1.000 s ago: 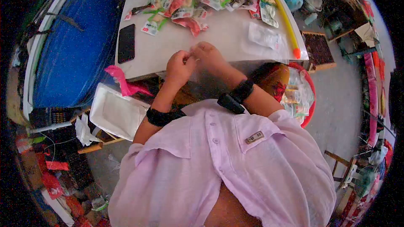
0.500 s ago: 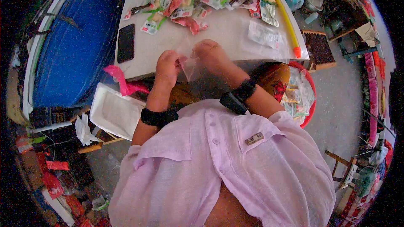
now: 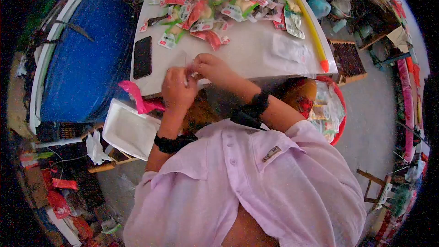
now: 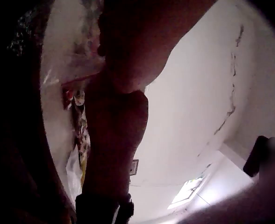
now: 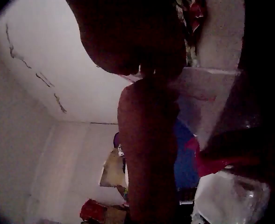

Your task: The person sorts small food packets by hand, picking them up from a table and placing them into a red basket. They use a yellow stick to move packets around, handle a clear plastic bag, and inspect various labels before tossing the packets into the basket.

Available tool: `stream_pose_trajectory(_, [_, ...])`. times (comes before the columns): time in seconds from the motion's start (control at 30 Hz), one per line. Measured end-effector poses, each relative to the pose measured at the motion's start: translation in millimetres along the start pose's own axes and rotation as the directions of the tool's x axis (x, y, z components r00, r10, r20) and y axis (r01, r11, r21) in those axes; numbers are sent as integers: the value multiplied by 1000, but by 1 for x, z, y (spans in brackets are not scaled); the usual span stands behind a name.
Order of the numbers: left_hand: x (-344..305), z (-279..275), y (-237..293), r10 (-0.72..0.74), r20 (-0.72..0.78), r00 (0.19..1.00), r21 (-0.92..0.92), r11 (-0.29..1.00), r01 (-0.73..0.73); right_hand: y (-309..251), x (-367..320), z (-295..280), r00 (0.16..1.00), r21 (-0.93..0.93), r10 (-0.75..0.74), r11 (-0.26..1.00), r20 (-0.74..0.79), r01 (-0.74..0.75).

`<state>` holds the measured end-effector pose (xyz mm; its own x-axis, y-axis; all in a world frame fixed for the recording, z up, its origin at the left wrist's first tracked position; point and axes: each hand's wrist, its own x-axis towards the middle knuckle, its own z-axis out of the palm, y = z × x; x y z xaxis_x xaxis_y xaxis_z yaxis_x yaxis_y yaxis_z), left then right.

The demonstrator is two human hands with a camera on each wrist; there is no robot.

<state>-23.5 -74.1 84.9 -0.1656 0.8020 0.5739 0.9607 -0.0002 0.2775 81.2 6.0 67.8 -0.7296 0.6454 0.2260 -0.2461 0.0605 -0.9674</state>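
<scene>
Both hands meet over the table's near edge in the head view, the left hand [image 3: 179, 88] touching the right hand [image 3: 212, 69]. Between their curled fingers they pinch a thin clear plastic bag [image 5: 205, 86], which hangs partly in sight in the right wrist view. Small sealed food packets [image 3: 210, 36], red, green and yellow, lie heaped toward the far side of the table [image 3: 247, 59]. More clear plastic bags [image 3: 288, 50] lie flat at the right. The fingertips are partly hidden by the hands, and both wrist views are dark.
A black phone [image 3: 142, 57] lies on the table's left edge and a yellow tube [image 3: 311, 27] along the right. Below the table stand a white foam box [image 3: 130, 130], with pink plastic [image 3: 137, 98] above it, and a red basket [image 3: 342, 110] of packets. A blue covered thing [image 3: 87, 55] is at left.
The hands were drawn apart half a second ago with the clear plastic stretched between them; now they are together again, farther left. The whole head view has shifted slightly.
</scene>
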Motion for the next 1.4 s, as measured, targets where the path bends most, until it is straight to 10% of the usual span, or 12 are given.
stream_pose_trajectory(0.2, [37,-35,-27,244,-340,908,254,954,-161,-6,17,0,959,335,242,925,-151,-181])
stream_pose_trajectory(0.33, [22,6,-29,171,-38,984,299,942,-153,43,22,-28,971,-342,104,923,-217,-176])
stream_pose_trajectory(0.5, [-9,67,-41,-2,116,993,44,999,-3,57,25,-68,939,-952,-330,306,-93,13])
stream_pose_trajectory(0.6, [-14,72,-32,-81,146,986,33,996,77,42,29,-68,966,-977,-207,180,-155,-118])
stream_pose_trajectory(0.9, [85,-35,-57,197,-290,936,380,922,-76,63,38,-69,967,-983,-202,134,-152,-127])
stream_pose_trajectory(0.97, [101,-44,-59,257,-316,913,423,900,-107,47,30,-70,980,-954,-146,288,-133,-87])
stream_pose_trajectory(1.1, [81,23,-65,207,-146,967,261,951,-164,14,7,-71,960,-811,-43,545,-278,-211])
stream_pose_trajectory(1.2, [37,82,-43,-66,216,974,29,998,61,20,-8,-87,831,-471,102,783,-547,-406])
stream_pose_trajectory(1.3, [10,107,-26,-112,280,953,-68,988,136,33,-26,-111,943,-877,-136,426,-305,-222])
stream_pose_trajectory(1.4, [6,110,-14,-119,265,957,-140,977,161,25,-46,-117,964,-923,-104,329,-246,-200])
